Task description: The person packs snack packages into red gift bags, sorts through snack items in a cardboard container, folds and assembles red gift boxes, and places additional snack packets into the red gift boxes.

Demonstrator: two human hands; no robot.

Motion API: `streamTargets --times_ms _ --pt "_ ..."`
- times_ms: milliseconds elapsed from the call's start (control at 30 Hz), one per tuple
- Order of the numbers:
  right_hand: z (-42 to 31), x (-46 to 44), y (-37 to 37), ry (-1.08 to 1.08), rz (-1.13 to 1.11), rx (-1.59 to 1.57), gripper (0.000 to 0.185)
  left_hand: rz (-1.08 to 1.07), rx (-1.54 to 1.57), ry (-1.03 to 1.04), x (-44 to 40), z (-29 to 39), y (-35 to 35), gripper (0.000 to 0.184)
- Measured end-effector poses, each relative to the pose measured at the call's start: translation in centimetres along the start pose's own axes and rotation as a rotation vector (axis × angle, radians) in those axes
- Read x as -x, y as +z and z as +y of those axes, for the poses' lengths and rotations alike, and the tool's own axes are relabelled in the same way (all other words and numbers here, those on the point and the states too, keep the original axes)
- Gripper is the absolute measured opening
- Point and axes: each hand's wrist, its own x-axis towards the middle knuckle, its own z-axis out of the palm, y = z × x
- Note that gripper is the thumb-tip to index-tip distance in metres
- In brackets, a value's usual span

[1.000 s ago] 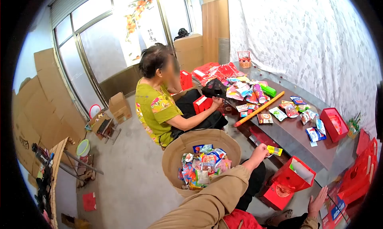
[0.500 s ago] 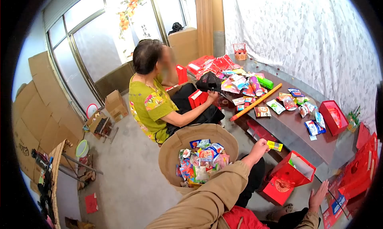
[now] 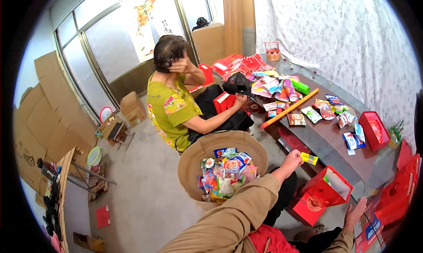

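My left hand (image 3: 291,162) pinches a small yellow packet (image 3: 309,158) between the basket and the table. Below and to its right stands an open red gift box (image 3: 328,187), with something green and white inside. My right hand (image 3: 354,212) is held flat with fingers stretched out, right of that box, and holds nothing. A large round brown basket (image 3: 189,173) to the left of my left forearm holds many colourful snack packets (image 3: 224,187).
A co-worker (image 3: 176,103) sits beyond the basket, holding a black cap (image 3: 238,84). The dark table (image 3: 326,132) bears snack packets, an orange stick (image 3: 288,108) and a red box (image 3: 374,130). Red bags (image 3: 398,193) stand at the right.
The co-worker's free hand has moved back to the side of the head. The view has shifted slightly. My left hand still holds the yellow packet, and my right hand stays spread.
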Motion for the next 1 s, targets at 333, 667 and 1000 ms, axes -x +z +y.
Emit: streamTargets --times_ms 333,667,1000 --pt "-2.9 -0.7 -3.7 0.140 -0.269 0.145 0.088 0.029 -0.038 0.046 1.1 1.2 0.2 0.008" --pt "-1.3 1.8 -5.0 0.015 -0.271 0.060 0.097 0.040 -0.069 0.069 1.3 1.2 0.2 0.009" --pt "-0.8 3.0 -5.2 0.003 -0.222 0.033 0.099 0.008 -0.074 0.053 1.2 0.6 0.8 0.010"
